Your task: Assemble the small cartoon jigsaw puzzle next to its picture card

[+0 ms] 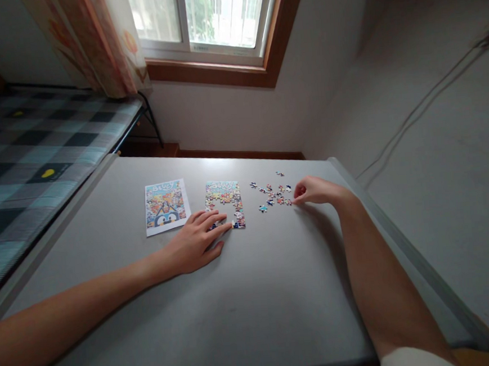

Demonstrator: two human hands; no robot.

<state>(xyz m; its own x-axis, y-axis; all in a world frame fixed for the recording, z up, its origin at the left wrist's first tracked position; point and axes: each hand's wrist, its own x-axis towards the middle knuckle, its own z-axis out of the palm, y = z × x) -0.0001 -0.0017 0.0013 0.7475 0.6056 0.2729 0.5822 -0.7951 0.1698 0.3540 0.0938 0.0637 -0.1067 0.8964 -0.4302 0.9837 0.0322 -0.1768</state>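
**Head view: two hands at a jigsaw on a grey table**

A partly assembled puzzle (224, 198) is seen lying flat near the far middle of the table (258, 306), with a printed reference picture (165, 206) just beside it on the left and a scatter of loose pieces (273, 193) near it on the right. The left hand (196, 240) is laid palm down, its fingers (219, 226) spread open and resting against the lower edge of the assembled part. The right hand (313, 190) is placed at the right edge of the scatter, with its fingers drawn together. Whether a piece is pinched between them cannot be told. The pieces are judged to be light, thin and fairly stiff, easily slid or bent. A fingertip pinch at the edges is best suited to them. A checked bed (22, 161) is shown at the left.
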